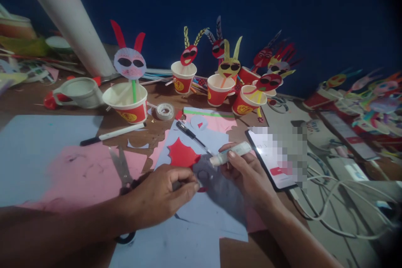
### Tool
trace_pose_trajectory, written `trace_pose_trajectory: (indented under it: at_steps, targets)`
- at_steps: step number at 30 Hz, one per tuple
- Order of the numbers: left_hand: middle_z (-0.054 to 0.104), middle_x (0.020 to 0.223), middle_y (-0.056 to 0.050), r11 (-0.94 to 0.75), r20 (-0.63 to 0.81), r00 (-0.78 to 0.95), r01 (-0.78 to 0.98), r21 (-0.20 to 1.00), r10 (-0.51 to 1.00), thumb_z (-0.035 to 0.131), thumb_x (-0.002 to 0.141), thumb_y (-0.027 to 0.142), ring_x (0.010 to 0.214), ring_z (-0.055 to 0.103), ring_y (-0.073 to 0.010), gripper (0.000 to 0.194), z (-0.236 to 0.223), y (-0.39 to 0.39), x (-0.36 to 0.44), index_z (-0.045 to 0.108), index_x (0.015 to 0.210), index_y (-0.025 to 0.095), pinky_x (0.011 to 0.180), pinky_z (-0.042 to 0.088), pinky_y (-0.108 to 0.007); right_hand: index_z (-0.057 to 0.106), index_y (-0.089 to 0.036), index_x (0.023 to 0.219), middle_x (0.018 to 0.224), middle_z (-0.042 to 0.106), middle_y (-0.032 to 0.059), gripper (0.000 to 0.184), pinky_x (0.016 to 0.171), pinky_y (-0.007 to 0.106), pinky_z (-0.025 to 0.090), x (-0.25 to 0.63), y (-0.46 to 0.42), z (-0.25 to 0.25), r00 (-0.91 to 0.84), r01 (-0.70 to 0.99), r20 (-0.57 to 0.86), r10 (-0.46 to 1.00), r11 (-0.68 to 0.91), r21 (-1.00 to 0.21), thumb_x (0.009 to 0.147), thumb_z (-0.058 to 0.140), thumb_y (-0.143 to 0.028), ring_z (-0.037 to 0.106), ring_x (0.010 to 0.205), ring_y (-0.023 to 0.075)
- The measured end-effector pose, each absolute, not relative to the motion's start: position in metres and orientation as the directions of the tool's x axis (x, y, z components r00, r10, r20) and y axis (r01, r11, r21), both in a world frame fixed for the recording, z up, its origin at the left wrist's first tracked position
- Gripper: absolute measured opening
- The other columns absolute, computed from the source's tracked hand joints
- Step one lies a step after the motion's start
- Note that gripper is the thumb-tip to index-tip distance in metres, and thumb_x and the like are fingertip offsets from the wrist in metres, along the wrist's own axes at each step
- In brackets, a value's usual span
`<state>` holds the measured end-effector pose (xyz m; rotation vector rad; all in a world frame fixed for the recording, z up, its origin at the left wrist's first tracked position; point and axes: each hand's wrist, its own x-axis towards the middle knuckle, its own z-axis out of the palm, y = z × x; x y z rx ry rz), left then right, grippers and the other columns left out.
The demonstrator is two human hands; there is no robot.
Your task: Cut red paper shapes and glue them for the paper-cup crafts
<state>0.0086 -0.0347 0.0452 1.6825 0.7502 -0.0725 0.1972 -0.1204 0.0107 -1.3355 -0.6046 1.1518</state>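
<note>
My right hand [248,173] grips a white glue tube [230,153], its nozzle pointing left at a small grey paper piece [204,174] on the table. My left hand [163,194] is closed, its fingertips pinching that piece at the edge. Just behind lies a jagged red paper cutout [182,153] on light blue paper [210,201]. Scissors [121,169] rest on a pink sheet [78,176], partly under my left wrist.
Several red-and-white paper cups [127,102] hold bunny-face puppets on sticks [130,63] along the back. A tape roll [165,111], black-capped marker [111,134], pen [191,135], white mug [80,91] and paper roll [70,19] lie around. A phone [273,159] and cables [339,201] sit right.
</note>
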Motion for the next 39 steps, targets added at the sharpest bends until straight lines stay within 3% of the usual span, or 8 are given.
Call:
trace_pose_trajectory:
  at_steps: [10, 16, 20, 25, 34, 39]
  targets:
    - [0.049, 0.062, 0.005, -0.055, -0.433, 0.752, 0.526, 0.849, 0.497, 0.054, 0.077, 0.028, 0.059, 0.044, -0.0107, 0.01, 0.041, -0.031, 0.011, 0.053, 0.073, 0.019, 0.06, 0.037, -0.022, 0.063, -0.02, 0.085, 0.061, 0.057, -0.0026, 0.018, 0.053, 0.023, 0.037, 0.196, -0.12, 0.013, 0.322, -0.26, -0.247, 0.914, -0.165, -0.951, 0.082, 0.062, -0.037, 0.048, 0.055, 0.0102]
    - [0.053, 0.066, 0.004, 0.057, -0.424, 0.775, 0.452, 0.89, 0.468, 0.053, 0.08, 0.032, 0.061, 0.048, -0.0106, 0.016, 0.039, -0.027, 0.008, 0.048, 0.072, 0.019, 0.058, 0.038, -0.022, 0.064, -0.02, 0.085, 0.06, 0.056, -0.0025, 0.019, 0.05, 0.023, 0.034, 0.196, -0.12, 0.013, 0.311, -0.211, -0.219, 0.925, -0.157, -0.965, 0.083, 0.06, -0.038, 0.047, 0.055, 0.0109]
    - [0.062, 0.066, 0.001, 0.169, -0.438, 0.775, 0.408, 0.897, 0.456, 0.053, 0.083, 0.034, 0.059, 0.051, -0.01, 0.018, 0.038, -0.022, 0.008, 0.048, 0.076, 0.018, 0.054, 0.038, -0.02, 0.064, -0.02, 0.085, 0.06, 0.057, -0.002, 0.019, 0.051, 0.024, 0.034, 0.197, -0.12, 0.011, 0.315, -0.2, -0.216, 0.924, -0.158, -0.967, 0.083, 0.06, -0.038, 0.047, 0.054, 0.0118]
    - [0.066, 0.068, -0.001, 0.219, -0.492, 0.773, 0.44, 0.871, 0.402, 0.056, 0.081, 0.036, 0.043, 0.04, -0.0047, 0.022, 0.041, -0.02, 0.01, 0.047, 0.074, 0.017, 0.042, 0.029, -0.017, 0.064, -0.023, 0.085, 0.062, 0.057, -0.0022, 0.017, 0.052, 0.025, 0.035, 0.197, -0.121, 0.011, 0.288, -0.206, -0.236, 0.928, -0.181, -0.962, 0.082, 0.06, -0.04, 0.048, 0.054, 0.0115]
    - [0.065, 0.066, -0.001, 0.344, -0.467, 0.811, 0.352, 0.871, 0.352, 0.054, 0.08, 0.027, 0.041, 0.039, -0.0041, 0.013, 0.036, -0.019, 0.011, 0.052, 0.086, 0.015, 0.044, 0.035, -0.018, 0.064, -0.022, 0.084, 0.059, 0.055, -0.0029, 0.017, 0.051, 0.025, 0.033, 0.195, -0.122, 0.014, 0.266, -0.18, -0.21, 0.941, -0.166, -0.97, 0.084, 0.059, -0.038, 0.045, 0.053, 0.0114]
    - [0.064, 0.067, 0.001, 0.317, -0.484, 0.786, 0.38, 0.869, 0.385, 0.054, 0.079, 0.022, 0.042, 0.039, -0.0036, 0.011, 0.038, -0.02, 0.01, 0.053, 0.087, 0.015, 0.043, 0.033, -0.017, 0.063, -0.021, 0.085, 0.06, 0.054, -0.0029, 0.016, 0.051, 0.025, 0.033, 0.195, -0.121, 0.012, 0.259, -0.194, -0.202, 0.945, -0.154, -0.969, 0.085, 0.058, -0.037, 0.045, 0.054, 0.011]
